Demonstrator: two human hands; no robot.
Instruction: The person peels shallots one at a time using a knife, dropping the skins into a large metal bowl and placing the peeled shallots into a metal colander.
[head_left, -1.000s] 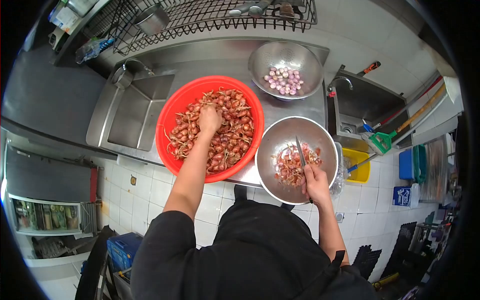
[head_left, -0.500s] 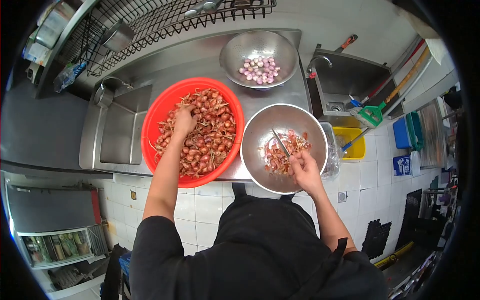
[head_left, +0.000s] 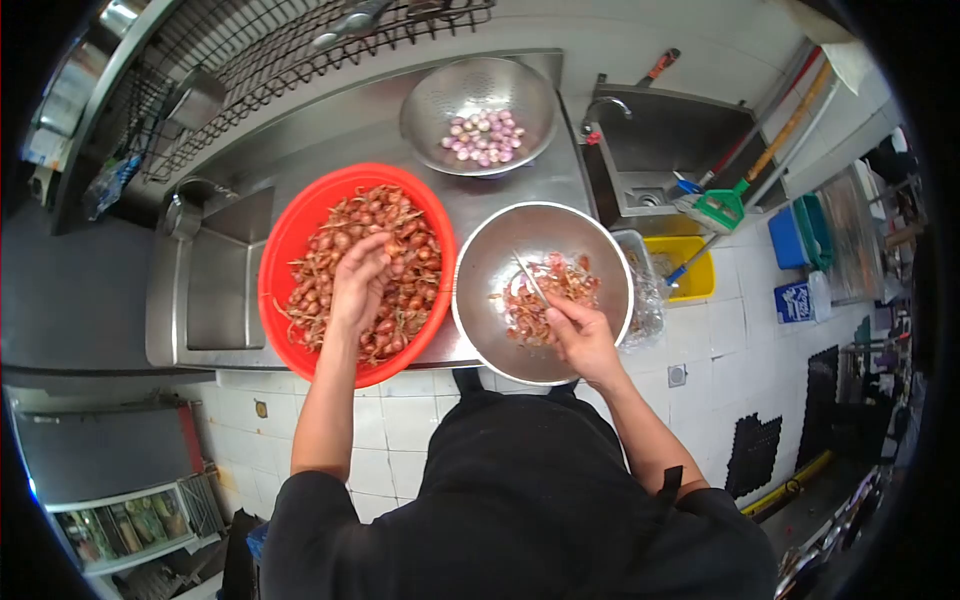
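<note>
My left hand [head_left: 360, 278] is raised over the red basin [head_left: 272, 275], its fingers curled round a shallot [head_left: 392, 248] at the fingertips. Many unpeeled shallots [head_left: 405, 320], with dry roots and stalks, fill that basin. In my right hand [head_left: 582, 338] is a small knife [head_left: 531, 278], its blade pointing up and left over the steel bowl [head_left: 470, 315]. Red-brown shallot skins [head_left: 560, 275] lie in the bottom of the bowl. Behind it stands a steel colander [head_left: 430, 110] with peeled, pale purple shallots [head_left: 485, 137].
A sink [head_left: 225, 285] is at the left of the steel counter [head_left: 300, 190], and a second sink [head_left: 680, 140] at the right. A wire rack [head_left: 260, 70] hangs above. Beside the bowl are a plastic bag [head_left: 643, 290] and a yellow bin [head_left: 700, 275].
My left hand has lifted out of the pile, now with a shallot at its fingertips. The knife stays over the bowl. The whole view has shifted slightly.
</note>
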